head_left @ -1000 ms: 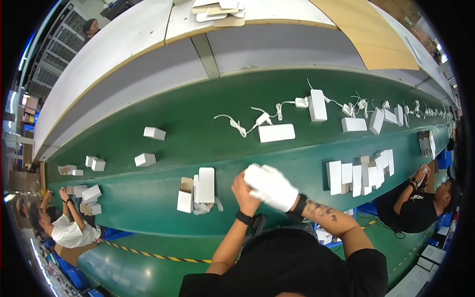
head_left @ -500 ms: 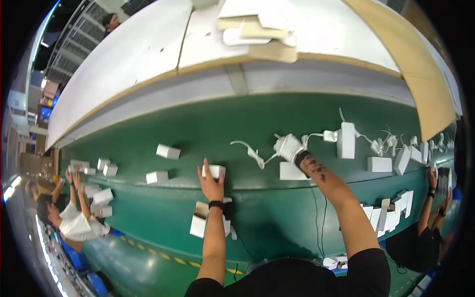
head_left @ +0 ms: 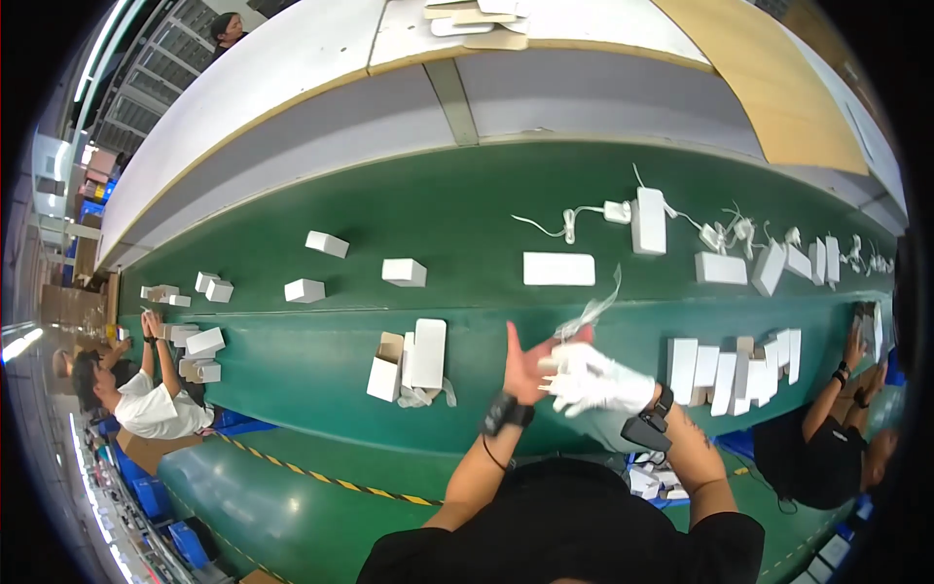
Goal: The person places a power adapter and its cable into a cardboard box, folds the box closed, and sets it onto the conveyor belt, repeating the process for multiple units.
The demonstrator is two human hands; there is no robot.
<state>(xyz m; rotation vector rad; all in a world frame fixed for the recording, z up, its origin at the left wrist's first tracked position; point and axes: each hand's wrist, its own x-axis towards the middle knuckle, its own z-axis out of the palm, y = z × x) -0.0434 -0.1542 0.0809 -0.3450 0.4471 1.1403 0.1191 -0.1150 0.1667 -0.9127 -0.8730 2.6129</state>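
In front of my body, both hands meet over the near green surface. My right hand (head_left: 598, 380), in a white glove, is closed around a white cable (head_left: 592, 313) whose loose end sticks up beyond the fingers. Whether a plug hangs on that cable is hidden by the glove. My bare left hand (head_left: 528, 368) is beside it, thumb spread and palm turned up, its fingers partly behind the cable and glove. A closed white box (head_left: 558, 269) lies flat just beyond my hands. Farther left stands a smaller white box (head_left: 404, 273).
Open and closed white boxes (head_left: 428, 352) stand to my left, and a row of them (head_left: 720, 375) to my right. White chargers with cables (head_left: 617, 211) lie along the far belt (head_left: 467, 195). Co-workers sit at both sides. A white shelf (head_left: 292, 88) runs behind.
My left hand has let go of the small white box and come right, toward my body. My right hand has drawn back from the far belt with the cable.
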